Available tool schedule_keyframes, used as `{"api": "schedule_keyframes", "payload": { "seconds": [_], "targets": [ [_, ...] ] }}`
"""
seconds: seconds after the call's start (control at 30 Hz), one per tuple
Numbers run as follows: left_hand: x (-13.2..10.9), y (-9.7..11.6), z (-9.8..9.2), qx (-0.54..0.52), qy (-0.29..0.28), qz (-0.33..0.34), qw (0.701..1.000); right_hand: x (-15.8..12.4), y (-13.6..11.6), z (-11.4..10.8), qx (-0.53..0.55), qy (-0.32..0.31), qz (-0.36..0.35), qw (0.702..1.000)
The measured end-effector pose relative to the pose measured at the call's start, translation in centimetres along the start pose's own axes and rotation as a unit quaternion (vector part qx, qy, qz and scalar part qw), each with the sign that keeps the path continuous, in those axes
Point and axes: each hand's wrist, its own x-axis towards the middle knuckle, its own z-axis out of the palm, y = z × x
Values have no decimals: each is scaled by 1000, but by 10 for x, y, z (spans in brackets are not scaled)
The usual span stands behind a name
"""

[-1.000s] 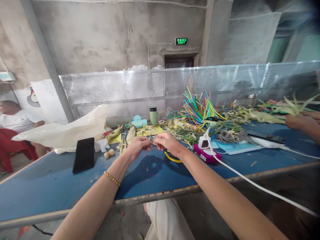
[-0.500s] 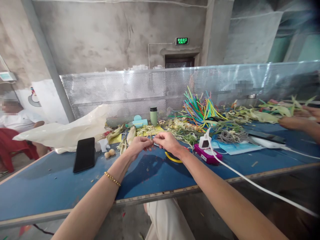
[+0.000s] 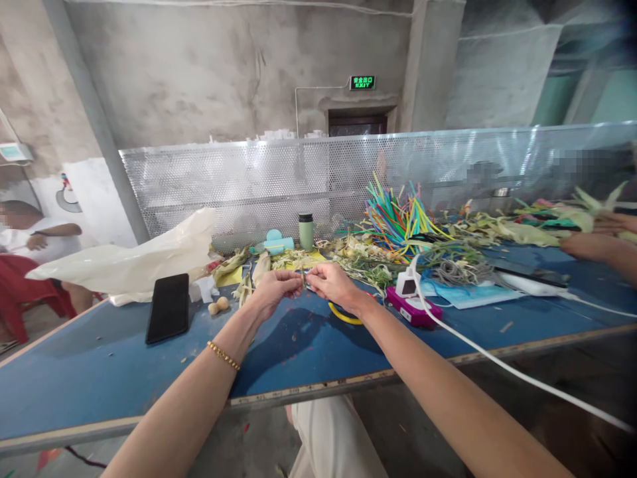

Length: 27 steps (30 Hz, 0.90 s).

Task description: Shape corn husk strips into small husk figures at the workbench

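Observation:
Fingertip to fingertip above the blue table, my left hand and my right hand are both closed in a pinch. Between them stands a thin greenish strip, small and mostly covered by the fingers, so its kind is unclear. Just behind my left hand lie dry corn husks. Under my right wrist a yellow curved band rests on the tabletop. Two pale round balls sit left of my left hand.
A black phone and a cream plastic bag lie at left. Behind are a green bottle and colourful pipe-cleaner-like stems. A magenta power block trails a white cable. Another person's hands handle husks at right.
My hands have shifted very slightly, and more of the thin strip shows upright between my fingers. At right, the other person's hands and husks have moved; the seated person at left has raised an arm.

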Motion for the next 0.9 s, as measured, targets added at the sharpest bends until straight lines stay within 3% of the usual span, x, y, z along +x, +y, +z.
{"api": "schedule_keyframes", "payload": {
  "seconds": [0.3, 0.63, 0.9],
  "targets": [
    [1, -1, 1, -13, 24, -30, 999, -1, -1, 0, 23, -20, 18, 999],
    [-2, 1, 5, 37, -1, -25, 999, 2, 4, 1, -91, 15, -10, 996],
    [-3, 6, 3, 22, -2, -19, 1000, 2, 1, -1, -41, 0, 20, 999]
  ]
}}
